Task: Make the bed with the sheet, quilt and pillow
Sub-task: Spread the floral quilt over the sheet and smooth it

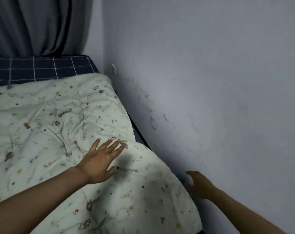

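A white quilt [59, 119] with small flower prints lies wrinkled over most of the bed. Beyond its far edge shows the dark blue sheet [42, 70] with a white grid pattern. My left hand [101, 159] lies flat on the quilt near its right edge, fingers spread and straight. My right hand [199, 184] hovers by the quilt's right edge, in the narrow gap beside the wall, fingers loosely bent and holding nothing. No pillow is in view.
A pale wall [210, 81] with dark scuff marks runs close along the bed's right side. A grey curtain [42, 26] hangs behind the bed's far end.
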